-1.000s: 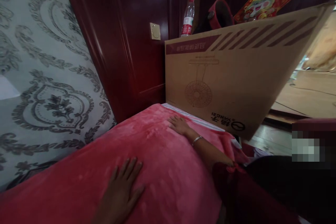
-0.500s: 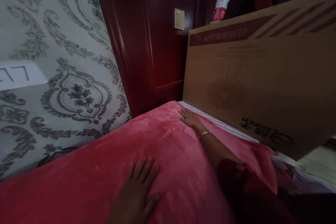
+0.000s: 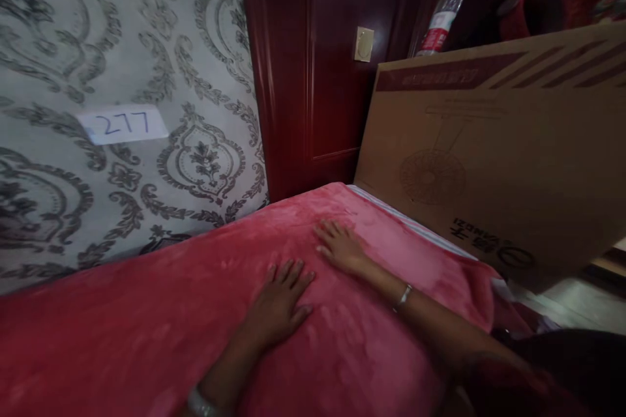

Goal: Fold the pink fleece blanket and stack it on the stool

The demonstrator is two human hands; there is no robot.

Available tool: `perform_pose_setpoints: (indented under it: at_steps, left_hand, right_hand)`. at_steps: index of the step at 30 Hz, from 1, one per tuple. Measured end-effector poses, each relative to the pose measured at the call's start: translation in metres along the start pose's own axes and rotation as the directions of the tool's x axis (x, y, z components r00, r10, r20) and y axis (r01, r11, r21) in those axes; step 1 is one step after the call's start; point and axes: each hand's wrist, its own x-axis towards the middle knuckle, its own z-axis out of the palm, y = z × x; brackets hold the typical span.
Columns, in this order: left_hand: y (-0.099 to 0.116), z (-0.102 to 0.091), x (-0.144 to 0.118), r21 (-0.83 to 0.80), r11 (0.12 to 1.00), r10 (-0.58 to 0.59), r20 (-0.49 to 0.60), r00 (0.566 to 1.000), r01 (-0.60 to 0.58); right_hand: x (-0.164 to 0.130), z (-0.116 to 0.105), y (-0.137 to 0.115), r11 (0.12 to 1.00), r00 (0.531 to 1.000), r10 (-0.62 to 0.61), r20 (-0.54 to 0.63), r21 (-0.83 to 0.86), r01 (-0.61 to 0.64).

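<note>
A plush pink-red blanket (image 3: 161,313) covers the bed surface in front of me. My left hand (image 3: 281,303) lies flat on it near the middle, fingers spread. Farther forward and to the right, my right hand (image 3: 342,249) rests palm down on the same blanket, its fingers also stretched out. Neither hand holds anything. Faint press marks show in the pile around both hands. A blue-and-white striped edge (image 3: 415,227) of cloth peeks out along the blanket's right side.
A large cardboard box (image 3: 528,163) stands along the right side. On it are a plastic bottle (image 3: 443,16) and a red curved object (image 3: 533,0). Patterned wallpaper (image 3: 205,163) with a paper marked 277 (image 3: 124,124) is at left, beside a dark red wooden panel (image 3: 332,104).
My right hand has come back from the far edge, closer to my left hand. My left hand has moved slightly forward and right. The view has turned left, showing more wallpaper.
</note>
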Motion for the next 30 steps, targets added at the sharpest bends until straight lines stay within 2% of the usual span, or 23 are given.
perform_pose_setpoints:
  at_steps: [3, 5, 9, 12, 14, 16, 20, 23, 25, 27, 30]
  left_hand:
    - [0.004, 0.001, 0.002, 0.01, 1.0, -0.011, -0.021, 1.0, 0.011]
    - [0.009, 0.0, 0.003, 0.022, 0.999, -0.027, -0.022, 0.999, 0.027]
    - [0.02, -0.012, -0.003, 0.015, 0.997, -0.077, 0.062, 0.995, 0.076]
    - [0.024, -0.027, -0.03, 0.008, 0.988, -0.157, 0.157, 0.975, 0.157]
    - [0.023, -0.036, -0.064, 0.02, 0.975, -0.223, 0.183, 0.958, 0.223]
    - [0.02, -0.045, -0.111, 0.038, 0.957, -0.29, 0.192, 0.938, 0.288]
    - [0.015, -0.06, -0.226, 0.066, 0.895, -0.445, 0.168, 0.88, 0.441]
    - [0.014, -0.065, -0.312, 0.118, 0.817, -0.575, 0.093, 0.813, 0.564]
    - [0.015, -0.064, -0.363, 0.163, 0.751, -0.653, 0.042, 0.756, 0.64]
    - [0.017, -0.06, -0.405, 0.183, 0.683, -0.715, -0.033, 0.698, 0.708]
    - [0.024, -0.051, -0.452, 0.18, 0.626, -0.745, -0.149, 0.65, 0.759]
  right_hand:
    - [-0.042, 0.013, -0.016, 0.999, 0.997, -0.04, 0.068, 0.029, 0.038]
    - [-0.057, 0.016, -0.018, 0.999, 0.998, -0.031, 0.062, 0.029, 0.029]
    - [-0.061, 0.014, -0.017, 1.0, 0.999, -0.019, 0.029, -0.009, 0.019]
    - [-0.06, 0.016, -0.018, 0.998, 0.999, -0.017, 0.046, -0.054, 0.019]
    - [-0.061, 0.018, -0.017, 0.997, 0.999, -0.008, 0.05, -0.071, 0.012]
    - [-0.062, 0.021, -0.014, 0.997, 0.999, -0.007, 0.04, -0.074, 0.01]
    - [-0.061, 0.024, -0.017, 0.997, 0.998, 0.047, 0.041, -0.065, -0.044]
    - [-0.068, 0.026, -0.041, 0.994, 0.993, 0.106, 0.061, -0.027, -0.104]
    - [-0.083, 0.031, -0.068, 0.999, 0.997, 0.043, 0.066, 0.009, -0.044]
    - [-0.106, 0.038, -0.098, 0.996, 0.993, -0.086, 0.082, 0.038, 0.083]
    - [-0.147, 0.049, -0.13, 0.965, 0.96, -0.257, 0.112, 0.077, 0.249]
